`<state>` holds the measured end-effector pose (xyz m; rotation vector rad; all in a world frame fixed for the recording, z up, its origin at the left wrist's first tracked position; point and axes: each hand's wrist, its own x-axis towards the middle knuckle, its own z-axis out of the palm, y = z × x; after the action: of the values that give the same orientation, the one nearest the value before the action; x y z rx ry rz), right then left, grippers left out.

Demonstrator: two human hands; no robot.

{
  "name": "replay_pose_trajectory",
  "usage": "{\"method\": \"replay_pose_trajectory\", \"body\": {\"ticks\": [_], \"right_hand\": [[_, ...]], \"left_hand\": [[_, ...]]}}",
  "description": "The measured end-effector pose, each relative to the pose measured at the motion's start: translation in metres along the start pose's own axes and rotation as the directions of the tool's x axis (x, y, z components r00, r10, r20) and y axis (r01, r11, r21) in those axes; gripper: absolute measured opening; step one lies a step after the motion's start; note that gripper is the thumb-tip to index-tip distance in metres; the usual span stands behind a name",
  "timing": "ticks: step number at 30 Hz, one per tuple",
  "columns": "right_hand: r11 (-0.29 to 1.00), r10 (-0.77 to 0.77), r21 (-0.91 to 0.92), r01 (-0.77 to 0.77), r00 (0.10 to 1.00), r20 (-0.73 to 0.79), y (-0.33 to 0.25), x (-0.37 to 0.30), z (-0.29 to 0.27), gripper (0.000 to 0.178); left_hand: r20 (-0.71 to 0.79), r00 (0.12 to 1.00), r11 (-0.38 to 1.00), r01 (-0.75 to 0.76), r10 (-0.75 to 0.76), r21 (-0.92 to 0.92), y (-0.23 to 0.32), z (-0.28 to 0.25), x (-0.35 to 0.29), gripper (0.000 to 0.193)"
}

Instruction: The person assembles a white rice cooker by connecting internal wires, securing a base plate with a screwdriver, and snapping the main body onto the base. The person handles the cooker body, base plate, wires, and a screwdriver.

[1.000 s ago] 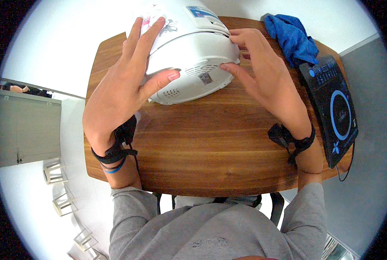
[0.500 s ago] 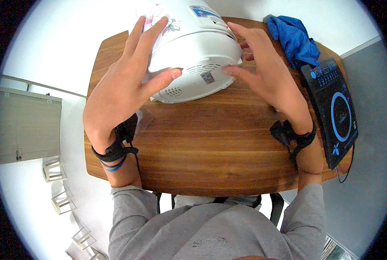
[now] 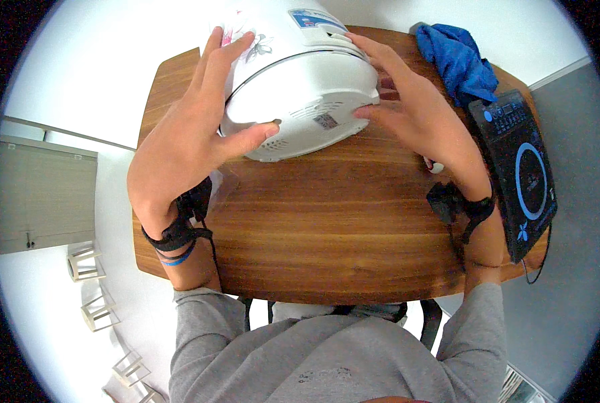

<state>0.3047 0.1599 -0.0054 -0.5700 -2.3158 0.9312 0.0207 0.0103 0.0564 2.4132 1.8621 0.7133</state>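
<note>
A white rice cooker with a floral print and a blue label lies tipped over at the far side of the table, its vented underside turned toward me. My left hand grips its left side, with fingers along the flowered wall and the thumb on the base. On the other side my right hand holds the cooker with its thumb at the base edge; some of its fingers are hidden behind the body. The cooker's top end is cut off by the picture's upper edge.
The wooden table has curved edges. At its right lies a black induction cooktop with a cord, and behind that a crumpled blue cloth. A small white thing shows partly beside my right wrist. Stools stand on the floor at left.
The rice cooker has turned slightly between my hands, and its base has shifted a little. My right hand has moved slightly right, and more of the small white thing shows.
</note>
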Motion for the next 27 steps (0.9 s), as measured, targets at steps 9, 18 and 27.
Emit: {"method": "replay_pose_trajectory", "body": {"ticks": [9, 18, 27], "right_hand": [[0.986, 0.086, -0.142, -0.087, 0.996, -0.012, -0.038, -0.012, -0.029, 0.091], [0.976, -0.132, -0.180, 0.122, 0.990, -0.048, -0.037, -0.011, -0.019, 0.098], [0.948, -0.238, -0.230, 0.219, 0.970, -0.058, -0.022, -0.007, -0.002, 0.095]], "left_hand": [[0.029, 1.000, 0.974, -0.005, 0.011, -0.228, -0.007, 0.009, -0.002, 0.117], [0.194, 0.981, 1.000, 0.001, 0.005, -0.031, 0.000, -0.006, -0.004, 0.127], [0.166, 0.985, 0.999, 0.048, -0.044, -0.020, -0.004, -0.007, -0.006, 0.136]]}}
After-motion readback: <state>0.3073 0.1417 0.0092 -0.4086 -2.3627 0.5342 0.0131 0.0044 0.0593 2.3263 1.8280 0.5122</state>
